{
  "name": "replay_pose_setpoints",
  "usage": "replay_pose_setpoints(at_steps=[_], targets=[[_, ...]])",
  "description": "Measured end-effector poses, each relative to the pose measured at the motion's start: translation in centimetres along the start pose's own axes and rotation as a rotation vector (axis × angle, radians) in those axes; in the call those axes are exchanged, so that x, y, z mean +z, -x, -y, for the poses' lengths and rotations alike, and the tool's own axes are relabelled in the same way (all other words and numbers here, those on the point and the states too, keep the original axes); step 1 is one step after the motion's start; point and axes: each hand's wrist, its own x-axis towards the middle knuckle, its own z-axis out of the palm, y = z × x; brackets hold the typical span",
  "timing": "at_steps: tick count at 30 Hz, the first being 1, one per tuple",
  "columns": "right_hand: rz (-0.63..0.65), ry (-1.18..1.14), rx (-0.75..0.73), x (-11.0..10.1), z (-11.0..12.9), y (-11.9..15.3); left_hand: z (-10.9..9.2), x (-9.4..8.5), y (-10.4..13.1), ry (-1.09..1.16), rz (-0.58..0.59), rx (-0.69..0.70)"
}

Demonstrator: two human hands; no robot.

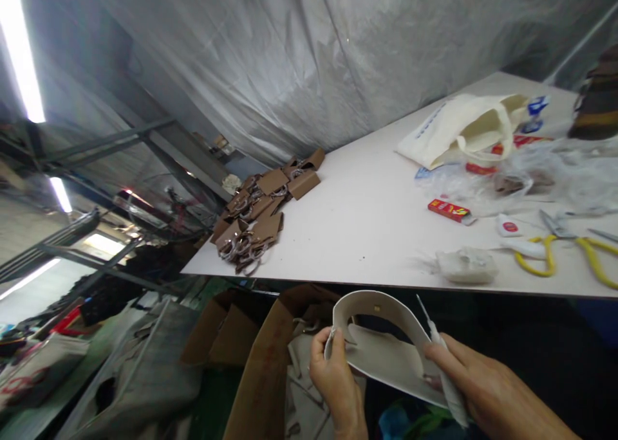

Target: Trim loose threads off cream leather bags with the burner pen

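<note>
Just in front of the table edge, a light grey curved leather-like piece (386, 356) with a small gold fitting is held between both hands. My left hand (338, 379) pinches its left end between thumb and fingers. My right hand (477, 375) is closed round a white tube with a thin pointed nozzle (447, 375), at the piece's right end. The nozzle points up and to the left. Some right fingers are hidden behind the piece and the tube.
On the white table (338, 234) are brown leather pieces (263, 202), a cream cloth bag (454, 128), clear plastic, a red box (449, 211), a whitish block (467, 265) and yellow-handled scissors (543, 260). Below stands a cardboard box (263, 363) holding grey pieces.
</note>
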Motion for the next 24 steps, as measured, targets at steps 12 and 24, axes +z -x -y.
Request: replay_pose_setpoints(at_steps=[12,24], targets=[[0.045,-0.213,0.412,1.7,-3.7,1.1,-0.2,-0.8,1.6,0.136,0.090,-0.076],[-0.149,-0.341,0.123,-0.3,0.3,-2.8,-7.0,-5.3,-3.1,-0.187,0.536,0.636]])
